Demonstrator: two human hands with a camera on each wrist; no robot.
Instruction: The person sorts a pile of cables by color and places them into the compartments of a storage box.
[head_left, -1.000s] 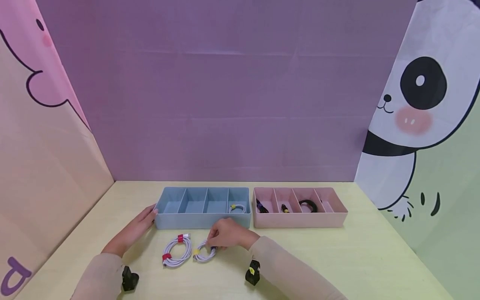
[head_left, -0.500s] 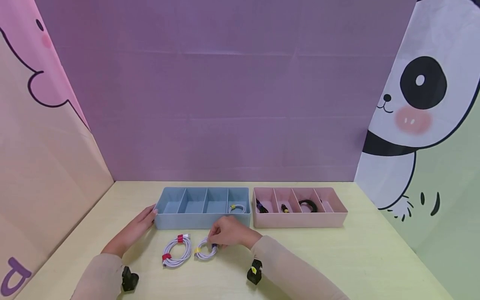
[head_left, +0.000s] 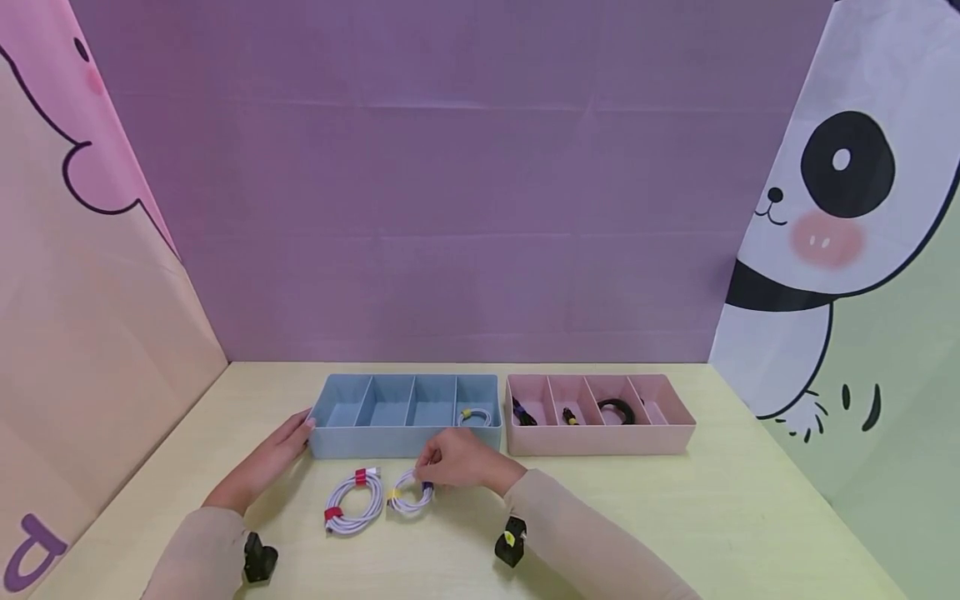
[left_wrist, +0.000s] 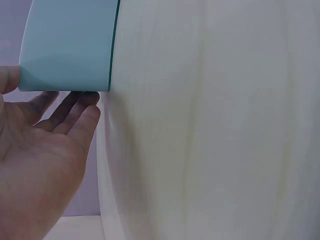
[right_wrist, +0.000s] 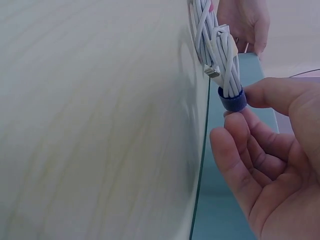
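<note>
My right hand (head_left: 461, 460) pinches a small coiled white cable (head_left: 411, 507) between thumb and fingertips at its dark blue strap (right_wrist: 232, 100). This coil, which also carries a yellow strap, is close over the table in front of the blue divided box (head_left: 405, 443). A metal plug (right_wrist: 212, 71) shows on it in the right wrist view. Just left of it lies a larger white cable coil (head_left: 347, 527) with two red straps. My left hand (head_left: 273, 454) touches the left end of the blue box, fingers relaxed along the end wall (left_wrist: 70, 50).
The rightmost compartment of the blue box holds a white cable (head_left: 474, 414) with a yellow strap. Beside that box stands a pink divided box (head_left: 600, 442) with dark cables in three compartments, one a black coil (head_left: 618, 408). A purple backdrop (head_left: 465, 208) rises behind the table.
My right hand has risen slightly, lifting the blue-strapped cable coil a little with it. My left hand stays against the blue box's end.
</note>
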